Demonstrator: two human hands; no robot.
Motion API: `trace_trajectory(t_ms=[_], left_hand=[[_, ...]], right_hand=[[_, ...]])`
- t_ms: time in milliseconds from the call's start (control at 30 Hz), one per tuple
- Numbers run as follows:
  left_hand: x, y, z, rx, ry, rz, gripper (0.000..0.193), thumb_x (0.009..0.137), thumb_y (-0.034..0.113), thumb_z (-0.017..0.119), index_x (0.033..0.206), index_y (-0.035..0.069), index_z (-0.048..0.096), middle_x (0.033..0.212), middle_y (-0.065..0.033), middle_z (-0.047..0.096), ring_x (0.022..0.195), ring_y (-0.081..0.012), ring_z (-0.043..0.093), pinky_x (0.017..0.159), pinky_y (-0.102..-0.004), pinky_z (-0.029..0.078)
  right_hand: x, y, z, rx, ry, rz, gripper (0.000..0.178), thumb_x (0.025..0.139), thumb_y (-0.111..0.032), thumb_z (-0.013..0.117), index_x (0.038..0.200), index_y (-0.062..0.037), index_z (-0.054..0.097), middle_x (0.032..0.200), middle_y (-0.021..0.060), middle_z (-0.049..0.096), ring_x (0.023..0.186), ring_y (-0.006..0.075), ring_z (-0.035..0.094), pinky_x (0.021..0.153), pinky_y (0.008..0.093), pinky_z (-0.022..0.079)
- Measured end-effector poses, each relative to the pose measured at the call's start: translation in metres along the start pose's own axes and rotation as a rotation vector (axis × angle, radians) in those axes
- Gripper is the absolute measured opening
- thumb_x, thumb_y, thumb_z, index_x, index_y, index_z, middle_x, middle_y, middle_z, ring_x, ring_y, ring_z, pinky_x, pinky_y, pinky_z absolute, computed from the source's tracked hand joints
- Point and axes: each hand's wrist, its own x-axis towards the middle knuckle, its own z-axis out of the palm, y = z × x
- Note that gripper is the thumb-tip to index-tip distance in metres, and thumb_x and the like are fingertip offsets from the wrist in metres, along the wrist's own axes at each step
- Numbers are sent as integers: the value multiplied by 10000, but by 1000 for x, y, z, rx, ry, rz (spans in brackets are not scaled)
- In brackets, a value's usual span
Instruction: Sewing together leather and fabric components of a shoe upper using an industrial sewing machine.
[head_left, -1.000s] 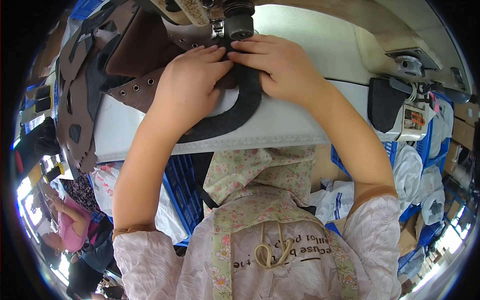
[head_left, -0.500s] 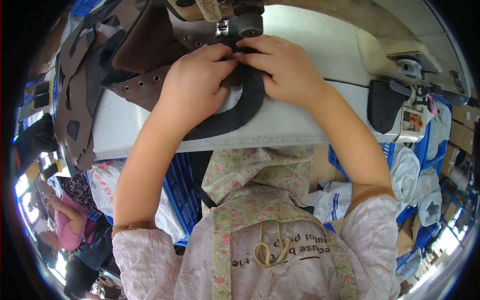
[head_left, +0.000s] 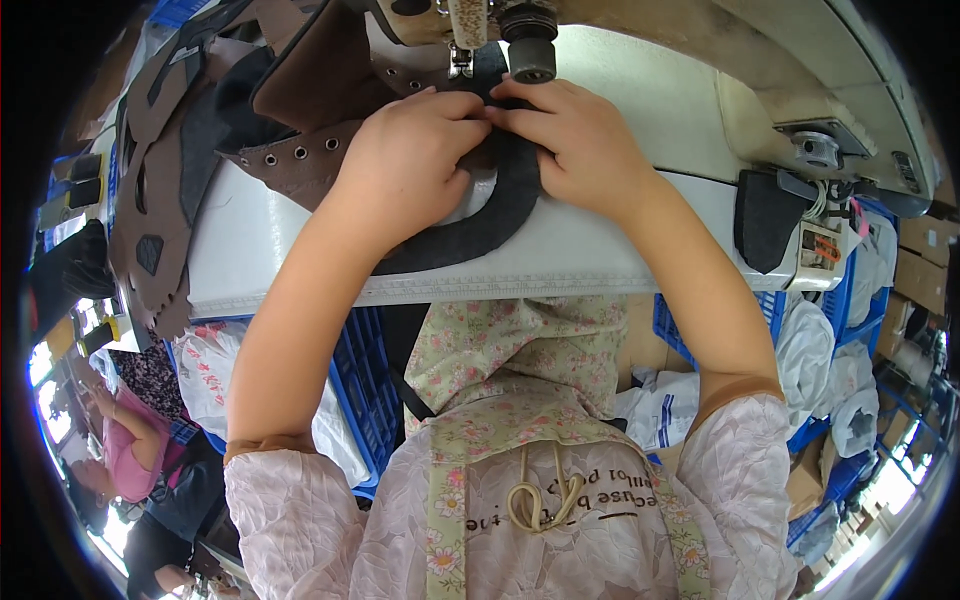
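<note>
Both my hands are at the sewing machine, close in front of its metal presser foot. My left hand is closed, its curled fingers gripping a brown shoe upper with metal eyelets beside a black lining piece. Bent fingers of my right hand pinch the curved black lining piece from the other side, the fingertips of both hands nearly meeting. The lining's lower loop lies on the white machine bed. My fingers hide the spot where upper and lining meet.
More brown cut pieces hang off the bed's left end. A round black knob sits right of the presser foot. At the bed's right lies a black flat piece. Blue crates with white bags stand below. Another person sits at far left.
The machine has shifted slightly right and down in view. The eyelet band on the left sits a little higher, showing the upper has moved. Both hands keep their grips.
</note>
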Motion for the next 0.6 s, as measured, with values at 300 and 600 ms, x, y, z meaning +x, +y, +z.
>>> trace_trajectory(t_ms=[300, 600], left_hand=[[4, -14, 0, -18, -8, 45, 421, 603, -27, 582, 1013, -1, 676, 1110, -127, 640, 1043, -324, 613, 906, -401, 513], [-2, 4, -5, 251, 25, 61, 425, 623, 6, 638, 1043, 40, 692, 1118, -102, 645, 1083, -290, 605, 987, -429, 456]], right_hand=[[1, -2, 2, -62, -43, 49, 353, 709, -4, 573, 1043, -39, 681, 1170, 104, 623, 1142, 290, 572, 967, 395, 478], [-2, -2, 1, -161, -68, -5, 358, 726, -60, 620, 1081, -75, 671, 1220, 69, 633, 1187, 254, 556, 1001, 396, 442]])
